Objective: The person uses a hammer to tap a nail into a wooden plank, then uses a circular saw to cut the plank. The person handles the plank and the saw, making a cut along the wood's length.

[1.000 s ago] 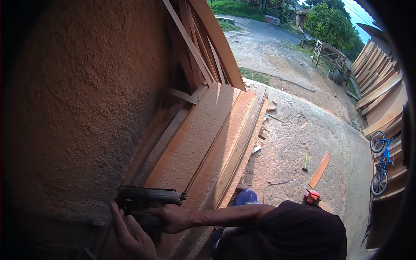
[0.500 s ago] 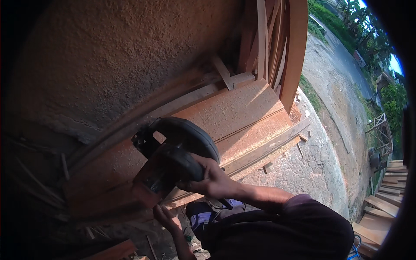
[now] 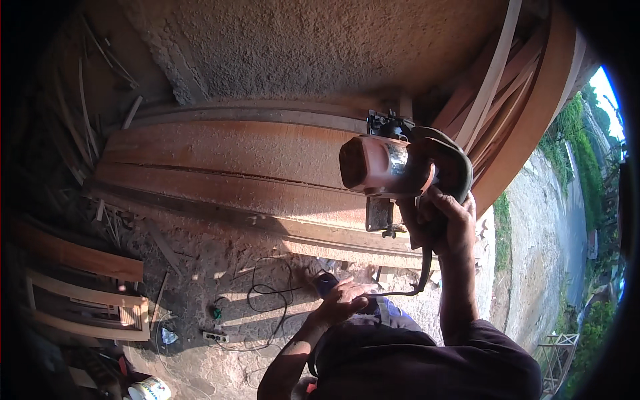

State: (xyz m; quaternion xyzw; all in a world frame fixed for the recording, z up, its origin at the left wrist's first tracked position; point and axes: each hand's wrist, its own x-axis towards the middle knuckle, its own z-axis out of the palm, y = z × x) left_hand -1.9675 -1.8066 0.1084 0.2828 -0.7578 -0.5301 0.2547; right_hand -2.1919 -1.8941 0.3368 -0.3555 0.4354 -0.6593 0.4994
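Observation:
My right hand is wrapped round the rear handle of a portable circular saw with a reddish motor housing and a dark curved guard. The saw is held up over the right end of long brown planks lying along the wall. From its handle a black power cord drops, then bends left to my left hand. That hand is low in front of my body, its fingers closed about the cord, though part of the grip is hidden. Pale sawdust lies on the planks.
Tall boards lean against the rough wall at the right. Wooden frames lie at the left. A cable loops over the littered ground near a socket strip. A white bucket stands at lower left.
My view has swung leftward, showing more ground and the frames. The saw has shifted to the right of the picture with my right hand. My left hand is now lower, apart from the saw body.

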